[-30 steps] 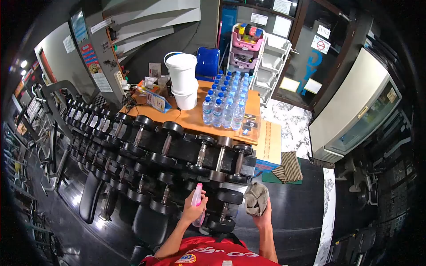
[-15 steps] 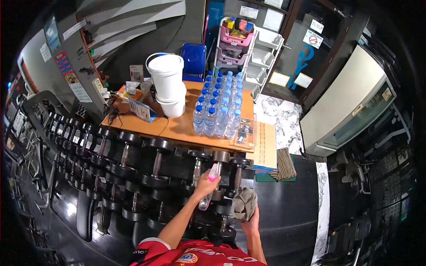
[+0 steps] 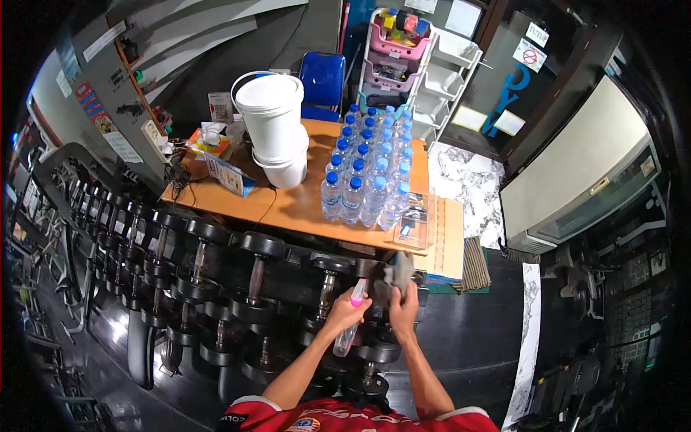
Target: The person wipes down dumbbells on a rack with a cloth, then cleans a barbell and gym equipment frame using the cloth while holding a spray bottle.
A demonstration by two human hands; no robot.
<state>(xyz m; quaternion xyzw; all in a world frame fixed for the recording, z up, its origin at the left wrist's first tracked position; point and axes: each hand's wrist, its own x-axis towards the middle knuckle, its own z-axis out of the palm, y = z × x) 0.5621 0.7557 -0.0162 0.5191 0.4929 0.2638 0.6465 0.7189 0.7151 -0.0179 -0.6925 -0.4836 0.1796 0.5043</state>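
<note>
In the head view, the left hand (image 3: 350, 311) was closed around a slim, clear plastic spray bottle with a pink collar (image 3: 346, 340), which stood tilted in the grip, its pale head showing above the fingers and its see-through body below. Just to the right of it, the right hand (image 3: 404, 309) was partly curled, its fingers and thumb closed on a crumpled grey-beige cloth (image 3: 400, 269) that stuck out beyond the fingertips and was blurred. The cloth was at the right-hand end of the upper row of dumbbells, over or against a dark dumbbell there; whether it touched the metal could not be told. Just left of the left hand was a dumbbell with round black heads and a shiny metal handle (image 3: 326, 295), and the rest of the row ran away further to the left. Below the right hand, nearer the body, lay another black-headed dumbbell (image 3: 371, 371) on the lower level. Beyond both hands stood an orange-brown wooden table (image 3: 294, 210). On it, ahead of the hands, were clear plastic water bottles with blue caps (image 3: 367, 169), in close rows; ahead and left of the left hand were two stacked white plastic buckets (image 3: 269, 115).
</note>
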